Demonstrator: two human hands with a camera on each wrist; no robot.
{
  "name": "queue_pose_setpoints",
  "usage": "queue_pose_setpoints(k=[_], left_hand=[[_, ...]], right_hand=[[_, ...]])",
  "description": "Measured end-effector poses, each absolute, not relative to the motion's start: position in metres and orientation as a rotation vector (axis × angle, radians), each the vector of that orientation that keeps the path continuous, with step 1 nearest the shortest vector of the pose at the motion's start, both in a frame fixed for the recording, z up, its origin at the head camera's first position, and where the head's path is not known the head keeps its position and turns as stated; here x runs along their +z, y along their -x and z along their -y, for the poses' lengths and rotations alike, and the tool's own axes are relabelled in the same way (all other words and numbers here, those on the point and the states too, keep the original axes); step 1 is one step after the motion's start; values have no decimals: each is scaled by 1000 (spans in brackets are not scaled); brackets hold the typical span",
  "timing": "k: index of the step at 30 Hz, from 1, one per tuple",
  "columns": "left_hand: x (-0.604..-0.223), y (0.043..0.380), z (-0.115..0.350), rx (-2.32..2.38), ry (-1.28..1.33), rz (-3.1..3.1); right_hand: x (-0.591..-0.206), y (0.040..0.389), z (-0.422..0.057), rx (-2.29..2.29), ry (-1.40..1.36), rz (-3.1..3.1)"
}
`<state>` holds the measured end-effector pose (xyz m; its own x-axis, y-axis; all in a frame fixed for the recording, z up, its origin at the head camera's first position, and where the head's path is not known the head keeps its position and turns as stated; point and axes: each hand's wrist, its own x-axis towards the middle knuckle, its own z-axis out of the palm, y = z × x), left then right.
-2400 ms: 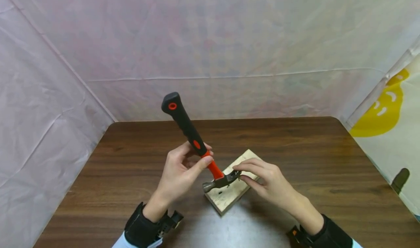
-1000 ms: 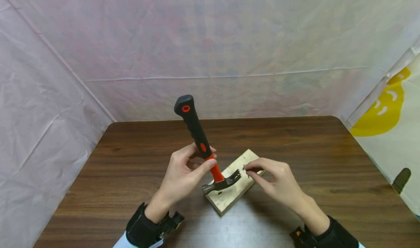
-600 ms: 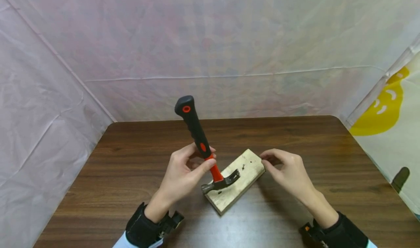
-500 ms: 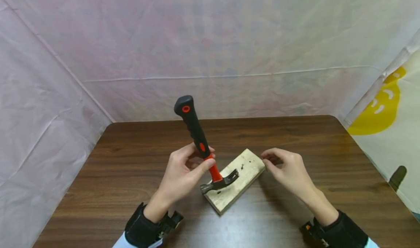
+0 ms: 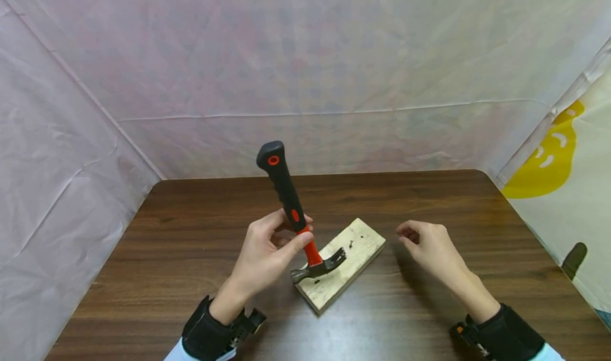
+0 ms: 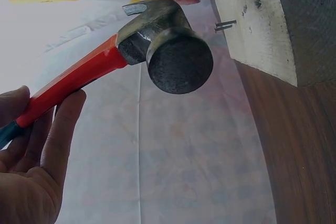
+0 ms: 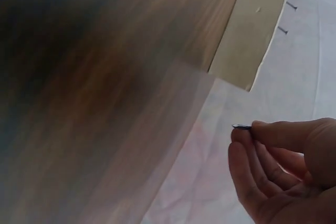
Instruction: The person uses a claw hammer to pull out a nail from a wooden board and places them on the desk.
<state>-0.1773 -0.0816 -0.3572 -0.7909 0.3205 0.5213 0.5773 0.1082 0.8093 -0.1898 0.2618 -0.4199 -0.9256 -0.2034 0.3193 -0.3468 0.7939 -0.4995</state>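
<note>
My left hand [image 5: 262, 260] holds a claw hammer [image 5: 283, 188] by the red neck below its black grip. The handle points up, and the dark head hangs close over the near end of a pale wooden block [image 5: 342, 273]. In the right wrist view, my right hand [image 7: 286, 163] pinches a small nail [image 7: 241, 127] between thumb and forefinger, pointed end outward. That hand is off the block's right side, apart from it. Two nails [image 6: 226, 25] stick out of the block's top face in the left wrist view, next to small dark holes.
The block lies slantwise on a brown wood-grain table [image 5: 205, 212]. Pale cloth [image 5: 305, 75] hangs behind the table's far edge and along the left. At the right is a white cloth with a yellow figure [image 5: 549, 165]. Both wrists wear black camera straps.
My right hand has moved from the hammer's claw across the block and off to the right, carrying the nail. The hammer has swung slightly more upright in my left hand.
</note>
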Motion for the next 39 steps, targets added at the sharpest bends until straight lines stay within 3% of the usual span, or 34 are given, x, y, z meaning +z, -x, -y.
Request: queue_pose_setpoints(k=[39], left_hand=[[-359,181,85,-1705,854,2220]], right_hand=[[-428,209,-300,480,-346,3074]])
